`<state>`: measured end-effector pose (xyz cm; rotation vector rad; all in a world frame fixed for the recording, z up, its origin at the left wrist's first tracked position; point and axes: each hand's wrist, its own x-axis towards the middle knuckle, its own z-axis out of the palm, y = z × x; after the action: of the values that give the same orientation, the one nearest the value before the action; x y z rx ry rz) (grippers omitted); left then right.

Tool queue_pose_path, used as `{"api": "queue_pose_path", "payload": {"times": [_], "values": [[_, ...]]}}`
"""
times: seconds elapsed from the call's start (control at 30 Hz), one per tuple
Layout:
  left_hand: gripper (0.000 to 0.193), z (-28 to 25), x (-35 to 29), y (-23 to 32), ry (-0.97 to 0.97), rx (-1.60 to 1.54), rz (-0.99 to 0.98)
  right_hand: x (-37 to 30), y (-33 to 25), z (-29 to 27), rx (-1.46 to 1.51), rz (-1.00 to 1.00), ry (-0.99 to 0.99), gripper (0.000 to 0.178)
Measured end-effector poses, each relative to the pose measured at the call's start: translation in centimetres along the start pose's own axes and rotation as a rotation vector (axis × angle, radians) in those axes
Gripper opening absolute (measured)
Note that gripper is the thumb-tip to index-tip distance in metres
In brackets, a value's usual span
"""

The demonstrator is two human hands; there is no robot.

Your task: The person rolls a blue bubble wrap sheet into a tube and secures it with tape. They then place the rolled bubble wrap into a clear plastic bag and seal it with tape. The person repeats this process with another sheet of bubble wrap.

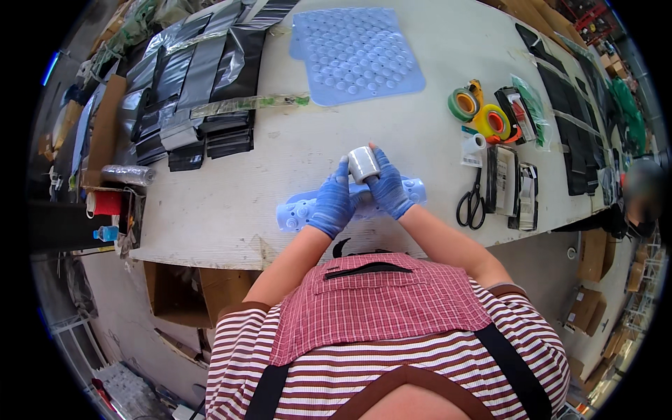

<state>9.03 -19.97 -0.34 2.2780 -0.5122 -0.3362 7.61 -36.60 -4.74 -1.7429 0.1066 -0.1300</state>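
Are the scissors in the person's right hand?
No, the scissors lie on the table, while the right hand grips a small whitish roll.

Lt-blue mat (294, 215), wht tbl (203, 227), red plaid apron (385, 297), blk bags (236, 66)

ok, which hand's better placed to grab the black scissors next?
Right hand, likely: the black scissors lie on its side, while the left hand is farther off. Both hands are at the pale roll, so it would need freeing first.
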Motion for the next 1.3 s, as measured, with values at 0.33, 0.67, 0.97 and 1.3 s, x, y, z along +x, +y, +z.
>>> {"api": "queue_pose_path", "payload": {"times": [0.33,0.67,0.97,1.3], "values": [[0.028,-4.5,3.0,-3.1,-0.129,-0.562,-0.083,-1.0,-1.0,-2.0,0.404,0.138,-0.166,0.054],[0.044,-4.0,-0.1,0.3,-0.115,-0.555,-0.116,1.1,-2.3,-1.4,1.359,0.87,-0.437,0.045],[0.094,-2.7,-1.6,0.1,-0.219,0.632,0.01,0.2,-3.9,-1.0,0.328,0.05,-0.303,0.043],[0.094,-4.7,5.9,-3.4,-0.088,0.612,0.114,9.9,-0.6,0.4,0.623,0.16,-0.302,0.029]]}}
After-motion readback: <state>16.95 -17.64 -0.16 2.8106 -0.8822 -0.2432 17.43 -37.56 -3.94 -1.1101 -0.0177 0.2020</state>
